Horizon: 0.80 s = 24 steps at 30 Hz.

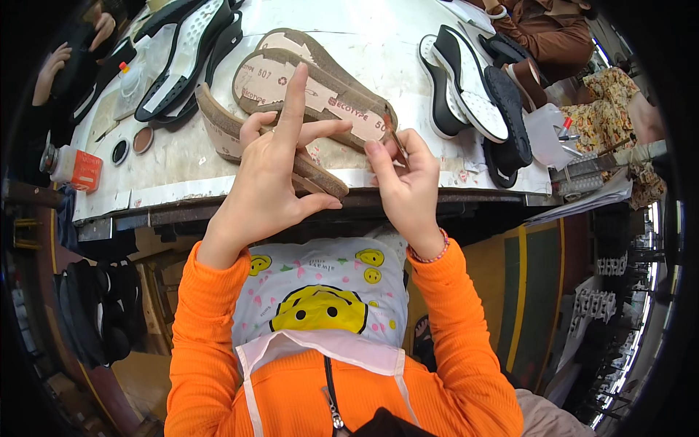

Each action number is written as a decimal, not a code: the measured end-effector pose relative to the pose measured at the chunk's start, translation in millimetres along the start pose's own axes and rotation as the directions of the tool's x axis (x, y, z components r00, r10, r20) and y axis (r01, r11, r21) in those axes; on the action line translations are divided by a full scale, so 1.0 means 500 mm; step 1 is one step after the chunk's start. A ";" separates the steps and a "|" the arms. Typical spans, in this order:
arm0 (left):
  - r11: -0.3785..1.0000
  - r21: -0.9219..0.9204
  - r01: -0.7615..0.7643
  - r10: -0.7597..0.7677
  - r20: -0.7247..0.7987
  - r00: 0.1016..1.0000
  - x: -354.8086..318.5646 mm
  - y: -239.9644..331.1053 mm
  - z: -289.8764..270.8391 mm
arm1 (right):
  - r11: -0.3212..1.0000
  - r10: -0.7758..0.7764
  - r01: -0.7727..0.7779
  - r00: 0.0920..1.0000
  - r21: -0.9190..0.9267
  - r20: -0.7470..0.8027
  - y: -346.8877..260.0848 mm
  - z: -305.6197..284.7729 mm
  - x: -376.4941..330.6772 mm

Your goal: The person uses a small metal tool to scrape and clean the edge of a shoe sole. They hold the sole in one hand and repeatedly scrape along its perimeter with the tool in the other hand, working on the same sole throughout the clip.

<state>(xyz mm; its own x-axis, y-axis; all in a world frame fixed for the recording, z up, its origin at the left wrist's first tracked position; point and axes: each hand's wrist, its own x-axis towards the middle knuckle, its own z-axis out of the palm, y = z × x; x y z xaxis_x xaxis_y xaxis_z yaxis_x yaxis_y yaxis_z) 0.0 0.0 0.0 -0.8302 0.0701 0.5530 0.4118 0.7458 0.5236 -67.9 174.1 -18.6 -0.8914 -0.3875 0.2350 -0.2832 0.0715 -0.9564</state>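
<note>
Brown shoe footbeds with pale pink printed faces lie at the table's near middle: one at the back, a large one before it, and a third running under my left hand. My left hand is open over them, index finger pointing up and thumb stretched out, with nothing seen in it. My right hand is closed in a pinch at the large footbed's near right end. It grips a thin brush-like stick with a reddish tip by the footbed's edge.
Black-and-white shoe soles lie at left, and more soles at right. Nearer left are a red-tipped squeeze bottle, two small round pots and an orange-labelled jar. A translucent container stands at right. Co-workers' hands show beyond.
</note>
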 end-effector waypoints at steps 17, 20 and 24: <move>0.999 -0.009 0.053 -0.053 0.009 0.999 -0.005 -0.006 0.010 | 0.981 0.153 -0.177 0.959 0.080 0.239 -0.011 0.012 -0.004; 0.997 -0.027 0.067 -0.066 0.039 0.997 -0.006 -0.004 0.005 | 0.954 0.167 -0.224 0.948 0.197 0.270 -0.010 0.007 0.003; 0.998 -0.024 0.050 -0.049 0.041 0.998 -0.006 0.000 0.001 | 0.951 0.183 -0.243 0.941 0.193 0.285 -0.025 -0.021 0.009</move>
<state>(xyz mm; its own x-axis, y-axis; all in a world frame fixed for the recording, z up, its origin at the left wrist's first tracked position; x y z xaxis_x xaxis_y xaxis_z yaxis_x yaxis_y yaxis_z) 2.3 0.0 -2.0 -0.8641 0.0601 0.4998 0.3785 0.7321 0.5664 -72.1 181.3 -4.0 -0.7896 -0.6136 -0.0035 0.0160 -0.0149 -0.9998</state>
